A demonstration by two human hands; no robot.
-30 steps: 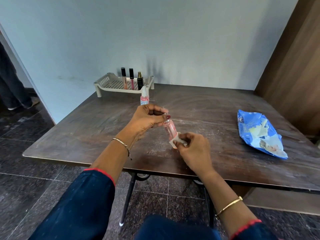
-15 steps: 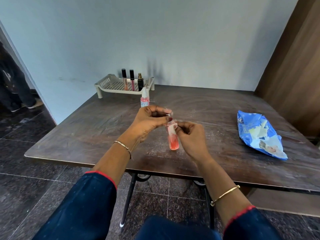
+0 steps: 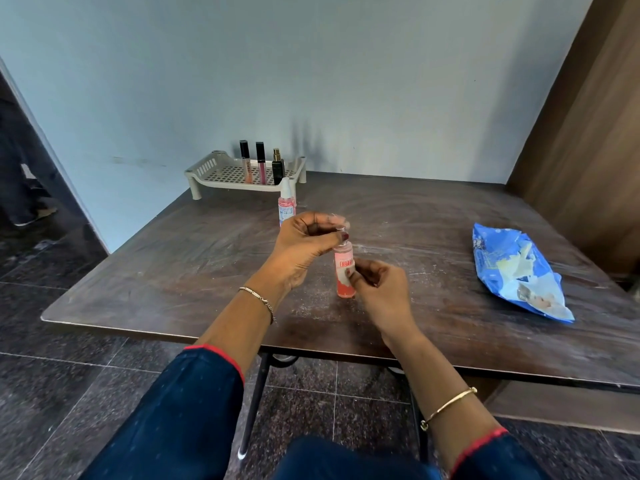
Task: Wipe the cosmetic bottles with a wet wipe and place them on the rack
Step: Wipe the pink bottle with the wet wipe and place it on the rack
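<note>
Left hand [image 3: 304,244] pinches the cap end of a small pink clear plastic bottle [image 3: 344,268], upright over the dark brown wooden table [image 3: 173,265]. Right hand [image 3: 381,289], fingers curled tight, presses a small white wet wipe [image 3: 344,277] against the bottle's label. Beige perforated plastic rack [image 3: 221,173] at the far edge holds three cosmetics; another pink bottle [image 3: 286,206] stands just before it. Blue wipe pack [image 3: 516,271] lies right.

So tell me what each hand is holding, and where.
Left hand grips the pink bottle by its top; right hand presses a wet wipe against its middle.
</note>
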